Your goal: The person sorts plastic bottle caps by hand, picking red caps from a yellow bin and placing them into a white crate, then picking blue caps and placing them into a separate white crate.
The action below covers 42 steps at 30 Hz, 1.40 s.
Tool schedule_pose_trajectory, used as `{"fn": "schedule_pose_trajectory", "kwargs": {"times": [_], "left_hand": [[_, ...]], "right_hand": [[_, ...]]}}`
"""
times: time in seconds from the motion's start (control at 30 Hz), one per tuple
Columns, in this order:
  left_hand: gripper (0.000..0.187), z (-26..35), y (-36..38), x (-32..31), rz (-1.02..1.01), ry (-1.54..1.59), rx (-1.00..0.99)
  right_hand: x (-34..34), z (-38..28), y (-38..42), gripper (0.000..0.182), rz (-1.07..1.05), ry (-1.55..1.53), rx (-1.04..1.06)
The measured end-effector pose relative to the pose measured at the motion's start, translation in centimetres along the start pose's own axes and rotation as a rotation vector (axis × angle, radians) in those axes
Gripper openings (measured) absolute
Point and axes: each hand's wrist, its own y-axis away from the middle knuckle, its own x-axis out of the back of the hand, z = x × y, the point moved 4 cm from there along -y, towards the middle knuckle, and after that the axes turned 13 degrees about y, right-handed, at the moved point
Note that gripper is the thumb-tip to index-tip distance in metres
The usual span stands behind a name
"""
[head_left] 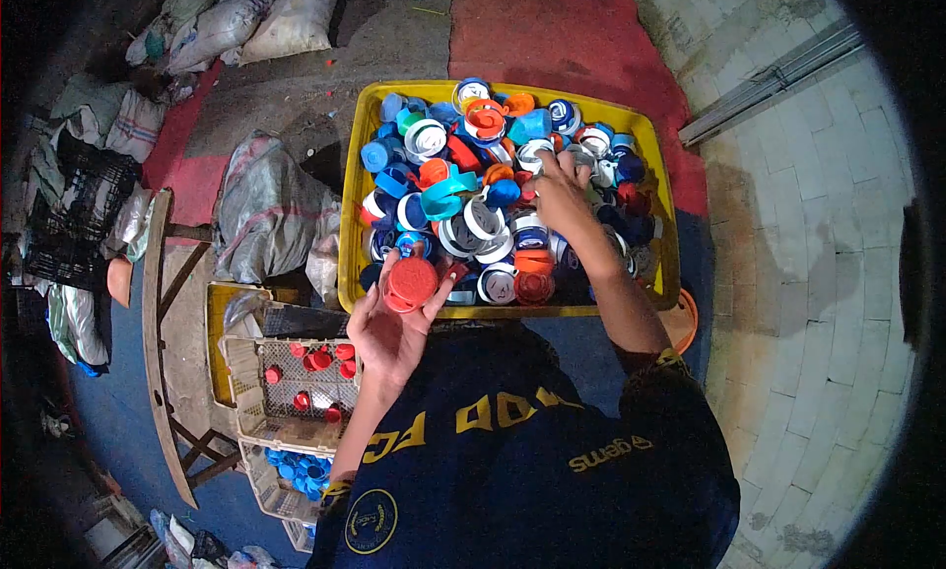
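Note:
A yellow tub (512, 88) holds a heap of plastic caps and lids in blue, white, orange, red and teal. Palm up at the tub's near edge, my left hand (386, 334) has its fingers closed around a red lid (414, 277). Another small red piece (455, 272) shows by its fingertips. My right hand (564, 197) reaches into the heap, fingers apart and touching the caps. A white cap (533, 155) lies beside its fingertips. A teal lid (448, 194) sits on top of the pile between the hands.
A beige crate (246, 372) with several red caps stands at lower left; a second crate (258, 478) below it holds blue caps. Left of these is a wooden frame (155, 342). Sacks (264, 209) lie on the floor, and a block wall (818, 273) runs along the right.

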Motion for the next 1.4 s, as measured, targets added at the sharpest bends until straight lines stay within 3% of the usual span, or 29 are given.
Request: {"fn": "schedule_pose_trajectory", "kwargs": {"times": [0.2, 0.33, 0.5, 0.6, 0.73, 0.83, 1.07, 1.2, 1.3, 1.4], "left_hand": [[0.060, -0.2, 0.2, 0.3, 0.006, 0.031, 0.018], [0.058, -0.1, 0.2, 0.5, 0.025, 0.042, 0.008], [0.055, 0.0, 0.1, 0.9, 0.041, 0.056, -0.007], [0.055, 0.1, -0.1, 0.8, 0.045, 0.062, -0.011], [0.055, 0.2, -0.2, 1.0, 0.025, 0.042, -0.003], [0.054, 0.2, -0.3, 0.9, 0.025, 0.034, 0.004], [0.054, 0.5, -0.5, 1.1, 0.022, 0.010, 0.015], [0.055, 0.4, -0.5, 1.0, 0.029, 0.017, 0.025], [0.056, 0.4, -0.6, 1.0, 0.028, 0.014, 0.016], [0.058, 0.6, -0.5, 0.9, 0.031, 0.014, -0.005]], "right_hand": [[-0.8, 0.4, -0.9, 0.012, 0.012, 0.121, 0.090], [2.0, 0.9, 0.3, 0.005, 0.115, -0.073, 0.011], [3.7, 1.9, 2.1, 0.010, 0.284, -0.361, -0.101], [3.4, 2.0, 3.0, 0.012, 0.168, -0.882, -0.207], [3.8, 1.3, 4.7, 0.011, 0.022, -1.008, -0.313], [3.1, 0.0, 5.4, 0.011, 0.050, -1.134, -0.314], [2.4, -1.9, 6.7, 0.026, -0.001, -1.152, -0.346], [2.7, -2.0, 7.1, 0.019, 0.084, -1.007, -0.278], [2.5, -1.5, 7.5, 0.015, 0.156, -1.270, -0.441], [3.2, -0.5, 7.9, 0.019, 0.334, -1.265, -0.493]]}}
